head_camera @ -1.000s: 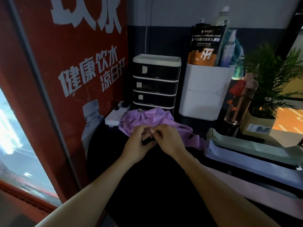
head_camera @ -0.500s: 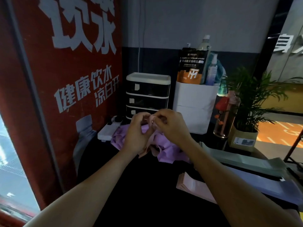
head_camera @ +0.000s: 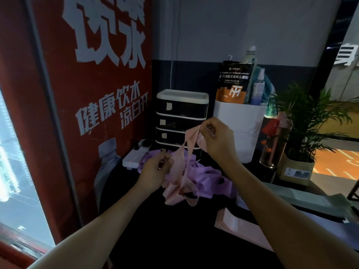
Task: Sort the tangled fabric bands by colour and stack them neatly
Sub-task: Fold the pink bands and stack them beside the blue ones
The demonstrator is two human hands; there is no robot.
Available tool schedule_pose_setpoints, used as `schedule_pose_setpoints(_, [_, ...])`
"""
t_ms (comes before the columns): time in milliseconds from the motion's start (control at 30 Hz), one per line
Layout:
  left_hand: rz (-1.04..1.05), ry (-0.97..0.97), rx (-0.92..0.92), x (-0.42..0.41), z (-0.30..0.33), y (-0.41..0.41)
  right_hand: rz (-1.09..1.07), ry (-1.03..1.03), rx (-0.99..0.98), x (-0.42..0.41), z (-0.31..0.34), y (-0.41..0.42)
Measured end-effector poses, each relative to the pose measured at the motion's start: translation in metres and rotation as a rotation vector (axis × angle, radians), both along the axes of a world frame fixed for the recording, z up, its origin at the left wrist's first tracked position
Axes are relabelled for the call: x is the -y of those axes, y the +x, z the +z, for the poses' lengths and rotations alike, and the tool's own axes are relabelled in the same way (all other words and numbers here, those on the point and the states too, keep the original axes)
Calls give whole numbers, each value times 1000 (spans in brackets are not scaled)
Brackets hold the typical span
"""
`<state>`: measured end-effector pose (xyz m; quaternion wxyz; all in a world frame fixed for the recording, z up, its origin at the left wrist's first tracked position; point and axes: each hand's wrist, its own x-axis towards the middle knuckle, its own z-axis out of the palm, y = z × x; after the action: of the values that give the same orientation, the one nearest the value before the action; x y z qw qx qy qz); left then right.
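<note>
My right hand (head_camera: pixel 217 140) pinches the top of a pink fabric band (head_camera: pixel 179 171) and holds it raised above the black table (head_camera: pixel 165 239). My left hand (head_camera: pixel 155 171) grips the same band lower down, at its left side. The band's lower loops hang onto a tangled heap of purple bands (head_camera: pixel 206 175) behind it. Sorted flat stacks lie to the right: pink (head_camera: pixel 231 223) nearest, lilac (head_camera: pixel 320 220) partly hidden by my right arm, pale green (head_camera: pixel 303 199) farthest.
A black-and-white drawer unit (head_camera: pixel 181 117) and a white power strip (head_camera: pixel 134 156) stand behind the heap. A white bin (head_camera: pixel 240 129) with a pouch and bottles, a tinted bottle (head_camera: pixel 275 144) and a potted plant (head_camera: pixel 303 133) crowd the right. A red poster panel (head_camera: pixel 87 94) walls the left.
My right hand has lifted the pink band up out of the purple heap. My left hand has dropped lower along the band; the hands, together before, are now apart.
</note>
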<state>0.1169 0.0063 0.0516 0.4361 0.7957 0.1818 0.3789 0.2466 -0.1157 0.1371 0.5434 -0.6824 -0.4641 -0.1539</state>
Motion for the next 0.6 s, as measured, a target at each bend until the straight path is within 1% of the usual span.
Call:
schedule_pose_setpoints(67, [36,-135,52,-1,8,-3,-16,-36,-4,-1,-6,2])
schedule_pose_setpoints(167, [81,-306,92,-8,23,-7,-50,-175,-43,0,-21,6])
schedule_pose_setpoints(233, [68,-373,132,-11,28,-9,-45,-239,-80,-1,-32,6])
schedule_pose_setpoints(333, [14,-527,191,-10,32,-12,-20,-320,-104,-3,-46,3])
schedule_pose_setpoints(400, [-20,-617,237,-8,35,-13,23,-365,-83,-5,-52,-2])
schedule_pose_setpoints(500, [-31,-777,329,-6,41,-14,143,-365,-53,-5,-57,-16])
schedule_pose_setpoints(600, [-10,-856,372,-4,45,-13,302,-420,-30,-6,-63,-29])
